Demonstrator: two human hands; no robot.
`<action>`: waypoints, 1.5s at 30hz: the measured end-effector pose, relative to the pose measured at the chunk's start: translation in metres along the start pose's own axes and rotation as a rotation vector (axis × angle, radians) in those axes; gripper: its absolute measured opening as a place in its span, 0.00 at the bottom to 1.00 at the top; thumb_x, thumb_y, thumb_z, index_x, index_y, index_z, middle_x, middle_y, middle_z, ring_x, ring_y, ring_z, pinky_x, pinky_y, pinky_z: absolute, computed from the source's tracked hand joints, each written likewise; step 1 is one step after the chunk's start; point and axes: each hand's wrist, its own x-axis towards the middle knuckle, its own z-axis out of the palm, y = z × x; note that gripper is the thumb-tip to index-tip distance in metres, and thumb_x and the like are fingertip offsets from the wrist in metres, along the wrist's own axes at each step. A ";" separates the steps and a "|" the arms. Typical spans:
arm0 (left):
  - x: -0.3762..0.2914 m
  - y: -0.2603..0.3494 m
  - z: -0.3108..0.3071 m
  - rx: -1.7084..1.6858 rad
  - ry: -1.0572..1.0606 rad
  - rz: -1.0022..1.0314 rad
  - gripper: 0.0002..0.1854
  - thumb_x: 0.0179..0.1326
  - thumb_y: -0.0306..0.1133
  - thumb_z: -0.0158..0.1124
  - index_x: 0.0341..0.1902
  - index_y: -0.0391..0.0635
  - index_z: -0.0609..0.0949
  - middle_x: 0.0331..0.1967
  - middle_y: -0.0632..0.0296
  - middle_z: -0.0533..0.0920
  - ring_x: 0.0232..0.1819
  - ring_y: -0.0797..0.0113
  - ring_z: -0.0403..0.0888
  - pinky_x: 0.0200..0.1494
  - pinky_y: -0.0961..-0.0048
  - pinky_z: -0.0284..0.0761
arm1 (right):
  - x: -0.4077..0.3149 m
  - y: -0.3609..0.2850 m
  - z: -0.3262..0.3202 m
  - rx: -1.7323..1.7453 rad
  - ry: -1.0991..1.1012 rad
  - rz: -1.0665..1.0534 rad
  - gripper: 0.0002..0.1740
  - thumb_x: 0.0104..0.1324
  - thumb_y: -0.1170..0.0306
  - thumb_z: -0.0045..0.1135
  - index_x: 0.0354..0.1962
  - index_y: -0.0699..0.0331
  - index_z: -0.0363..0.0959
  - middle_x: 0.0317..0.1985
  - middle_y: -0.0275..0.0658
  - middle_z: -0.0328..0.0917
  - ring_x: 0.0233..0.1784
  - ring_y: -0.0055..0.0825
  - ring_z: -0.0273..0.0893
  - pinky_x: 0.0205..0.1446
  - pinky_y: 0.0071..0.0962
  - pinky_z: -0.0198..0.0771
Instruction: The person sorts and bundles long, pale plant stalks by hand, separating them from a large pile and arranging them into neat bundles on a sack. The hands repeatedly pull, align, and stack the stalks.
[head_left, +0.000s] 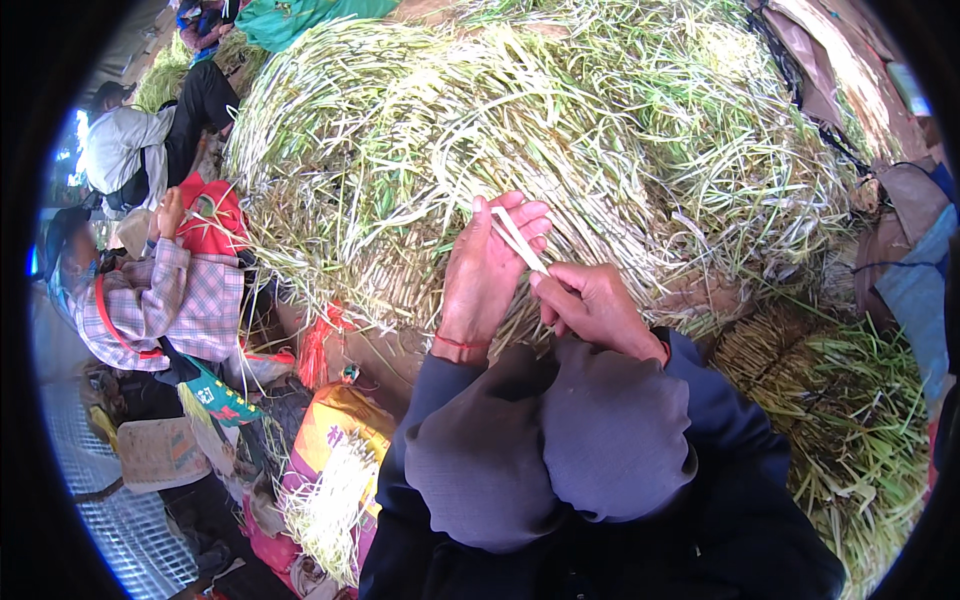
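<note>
Two pale stalks or one folded white stalk (519, 238) slant between my hands; I cannot tell which. The lower end is pinched between the thumb and fingers of my right hand (596, 304). My left hand (487, 270) is palm up with its fingers apart, and the upper end of the stalk lies against its fingers. A red cord (459, 343) circles the left wrist. Beneath and beyond both hands spreads a large heap of long green-and-white plant stalks (480, 142).
On the left sit co-workers, one in a plaid shirt (199, 300), another in a pale top (124, 146). Red plastic strings (315, 349) lie near the heap. Trimmed white stalks (337, 502) rest on a yellow-and-purple sack (319, 431). More bundled stalks (772, 360) lie at right.
</note>
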 end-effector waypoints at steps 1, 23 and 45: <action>0.000 0.000 0.000 -0.002 0.047 -0.004 0.27 0.77 0.52 0.43 0.58 0.38 0.72 0.51 0.48 0.81 0.50 0.59 0.81 0.57 0.62 0.76 | 0.001 0.002 0.001 -0.145 0.066 -0.081 0.14 0.70 0.64 0.56 0.28 0.66 0.75 0.17 0.39 0.76 0.16 0.29 0.74 0.23 0.27 0.70; 0.009 -0.001 -0.016 0.077 0.036 0.200 0.19 0.78 0.44 0.45 0.47 0.40 0.75 0.25 0.64 0.76 0.26 0.71 0.74 0.36 0.70 0.77 | 0.009 0.011 -0.001 -0.553 0.269 -0.482 0.17 0.61 0.60 0.68 0.41 0.63 0.79 0.34 0.41 0.79 0.33 0.40 0.79 0.35 0.35 0.74; 0.010 -0.015 -0.004 0.206 0.047 0.184 0.19 0.78 0.44 0.45 0.46 0.39 0.74 0.27 0.60 0.79 0.30 0.69 0.80 0.44 0.67 0.81 | 0.023 0.015 0.005 -0.491 0.204 -0.558 0.06 0.66 0.72 0.60 0.36 0.68 0.77 0.38 0.45 0.81 0.32 0.42 0.79 0.36 0.33 0.74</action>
